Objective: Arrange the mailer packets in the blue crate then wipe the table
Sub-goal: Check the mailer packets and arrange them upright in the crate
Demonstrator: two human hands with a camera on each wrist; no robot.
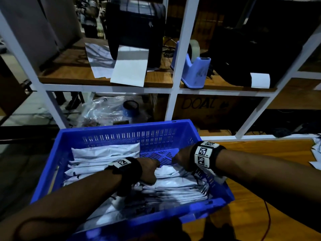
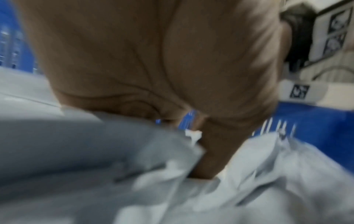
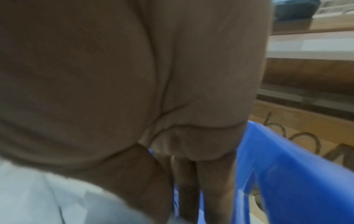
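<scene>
A blue crate (image 1: 121, 131) sits at the table's left end, holding white mailer packets (image 1: 104, 153) stacked on edge along its left side. More packets (image 1: 173, 181) lie on the right of the crate. Both hands are inside the crate at the far end of this right pile. My left hand (image 1: 149, 169) grips the pile's edge; in the left wrist view its thumb (image 2: 208, 151) digs between the packets (image 2: 76, 151). My right hand (image 1: 180, 160) holds the same pile by the crate's right wall (image 3: 287, 174), its fingers (image 3: 210, 189) pointing down and the thumb on a packet (image 3: 38, 197).
Behind the crate stands a white-framed shelf with a black label printer (image 1: 135, 32), a blue tape dispenser (image 1: 194, 68) and a cardboard box (image 1: 205, 108) lower down. The wooden table (image 1: 260, 197) extends right, with more white packets (image 1: 317, 150) at its far right edge and a red cable (image 1: 268, 220).
</scene>
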